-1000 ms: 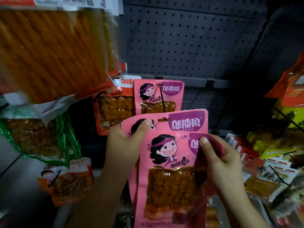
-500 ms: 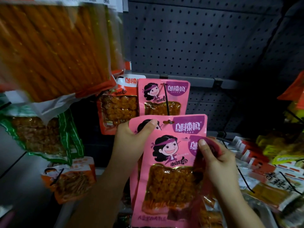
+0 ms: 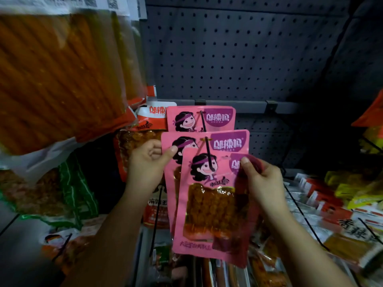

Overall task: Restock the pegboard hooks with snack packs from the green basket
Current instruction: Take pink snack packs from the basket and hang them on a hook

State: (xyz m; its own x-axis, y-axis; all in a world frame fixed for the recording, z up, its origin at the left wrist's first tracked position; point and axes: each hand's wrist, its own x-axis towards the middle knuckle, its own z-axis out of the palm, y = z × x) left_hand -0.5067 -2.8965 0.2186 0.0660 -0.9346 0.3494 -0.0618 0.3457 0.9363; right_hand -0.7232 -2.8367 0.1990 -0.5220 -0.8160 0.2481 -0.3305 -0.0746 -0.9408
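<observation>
A grey pegboard (image 3: 228, 54) fills the back. A pink snack pack (image 3: 199, 119) hangs on a black hook (image 3: 204, 123) at its lower rail. My left hand (image 3: 149, 160) pinches the top left corner of a second pink pack (image 3: 228, 141), whose hang hole sits on the hook's front part. My right hand (image 3: 261, 179) grips the right edge of a third pink pack (image 3: 207, 204), held in front with the hook tip lying over its picture. No green basket is in view.
A large bag of orange sticks (image 3: 58, 75) hangs at upper left. An orange-red pack (image 3: 134, 141) hangs beside the pink ones, green packs (image 3: 62, 193) lower left. Boxed and bagged snacks (image 3: 331, 204) crowd hooks at right. More packs lie below.
Both hands rose toward the hook. The rear held pack went up onto the hook, and the front pack separated from it and now sits lower.
</observation>
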